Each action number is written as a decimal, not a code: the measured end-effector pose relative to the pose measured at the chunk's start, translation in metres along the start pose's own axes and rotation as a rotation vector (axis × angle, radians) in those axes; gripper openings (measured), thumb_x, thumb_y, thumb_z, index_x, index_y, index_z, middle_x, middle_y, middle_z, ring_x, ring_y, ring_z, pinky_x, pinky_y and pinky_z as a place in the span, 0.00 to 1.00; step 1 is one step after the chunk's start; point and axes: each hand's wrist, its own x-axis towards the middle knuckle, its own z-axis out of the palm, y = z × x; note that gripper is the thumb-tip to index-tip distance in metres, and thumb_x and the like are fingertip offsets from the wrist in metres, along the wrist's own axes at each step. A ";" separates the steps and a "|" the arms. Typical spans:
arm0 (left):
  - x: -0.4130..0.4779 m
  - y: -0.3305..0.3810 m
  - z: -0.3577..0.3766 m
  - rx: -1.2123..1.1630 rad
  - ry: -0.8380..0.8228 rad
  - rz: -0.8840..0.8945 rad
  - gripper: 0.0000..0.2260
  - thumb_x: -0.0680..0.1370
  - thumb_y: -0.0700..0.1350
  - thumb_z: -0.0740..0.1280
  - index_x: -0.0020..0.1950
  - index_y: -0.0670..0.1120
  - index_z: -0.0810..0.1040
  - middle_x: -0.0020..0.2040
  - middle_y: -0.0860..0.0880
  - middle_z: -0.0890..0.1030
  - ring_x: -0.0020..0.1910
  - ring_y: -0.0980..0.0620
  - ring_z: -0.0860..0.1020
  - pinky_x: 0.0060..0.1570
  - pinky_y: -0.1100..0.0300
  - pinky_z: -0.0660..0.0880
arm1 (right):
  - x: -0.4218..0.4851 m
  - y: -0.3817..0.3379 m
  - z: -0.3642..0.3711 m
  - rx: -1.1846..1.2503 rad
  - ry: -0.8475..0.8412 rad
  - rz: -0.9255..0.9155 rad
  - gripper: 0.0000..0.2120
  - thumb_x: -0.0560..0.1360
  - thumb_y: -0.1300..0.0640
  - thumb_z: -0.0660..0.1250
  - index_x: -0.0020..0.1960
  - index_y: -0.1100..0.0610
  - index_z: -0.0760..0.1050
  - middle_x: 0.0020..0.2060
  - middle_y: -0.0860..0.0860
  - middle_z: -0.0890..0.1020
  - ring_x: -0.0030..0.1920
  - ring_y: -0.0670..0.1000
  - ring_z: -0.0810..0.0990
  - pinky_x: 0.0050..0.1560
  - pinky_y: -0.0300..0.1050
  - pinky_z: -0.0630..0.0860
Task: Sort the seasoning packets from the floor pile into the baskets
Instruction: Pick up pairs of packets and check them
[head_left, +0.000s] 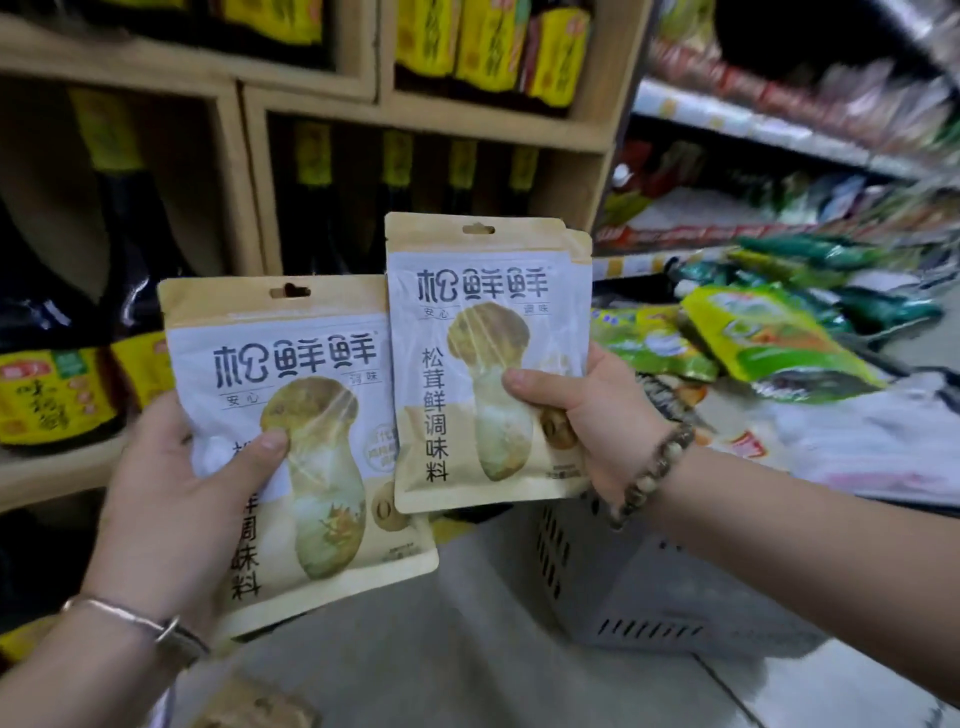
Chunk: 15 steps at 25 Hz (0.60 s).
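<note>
I hold one beige mushroom packet (301, 441) in my left hand (171, 493). My thumb is pressed on the front of it and my other fingers are curled round behind, so it is pinched tight. The packet stands up straight, with its hang hole at the top.

My right hand (587, 415) grips another packet (483, 364) of the same kind. My thumb lies across the mushroom picture, and my fingers are hidden at the back. A second packet (579, 244) peeks out behind it at the top right corner, so that hand pinches two. The right one sits a bit higher, and its left edge covers the right edge of the left one.

Both are up in the air in front of me, not in a basket. A pale basket (649, 587) with slots in its side sits on the floor below my right arm.

Off to the right lies a heap of green packets (769, 338) — blurry. Behind my hands is a wooden shelf (415, 119) with dark bottles (52, 322) that have yellow labels.

I wear a silver bangle (130, 618) on my left wrist and a bead bracelet (654, 467) on my right — both snug.
</note>
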 end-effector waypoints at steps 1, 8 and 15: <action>0.006 0.007 0.014 -0.022 -0.026 0.012 0.13 0.74 0.38 0.69 0.48 0.58 0.77 0.45 0.61 0.83 0.45 0.55 0.82 0.44 0.49 0.77 | 0.003 -0.012 -0.012 -0.014 0.017 -0.032 0.13 0.69 0.68 0.70 0.47 0.52 0.78 0.41 0.51 0.85 0.42 0.52 0.84 0.40 0.47 0.81; 0.028 0.052 0.146 -0.119 -0.201 0.058 0.14 0.72 0.37 0.70 0.48 0.56 0.75 0.47 0.55 0.83 0.48 0.50 0.82 0.48 0.47 0.78 | 0.004 -0.071 -0.127 -0.131 0.177 -0.154 0.15 0.69 0.68 0.70 0.54 0.56 0.76 0.43 0.52 0.85 0.41 0.53 0.85 0.36 0.45 0.80; 0.008 0.089 0.302 -0.126 -0.335 0.061 0.16 0.73 0.36 0.69 0.55 0.51 0.69 0.48 0.53 0.77 0.51 0.47 0.77 0.53 0.50 0.75 | -0.006 -0.108 -0.267 -0.160 0.446 -0.137 0.16 0.71 0.67 0.67 0.57 0.56 0.75 0.44 0.54 0.85 0.40 0.54 0.84 0.34 0.46 0.80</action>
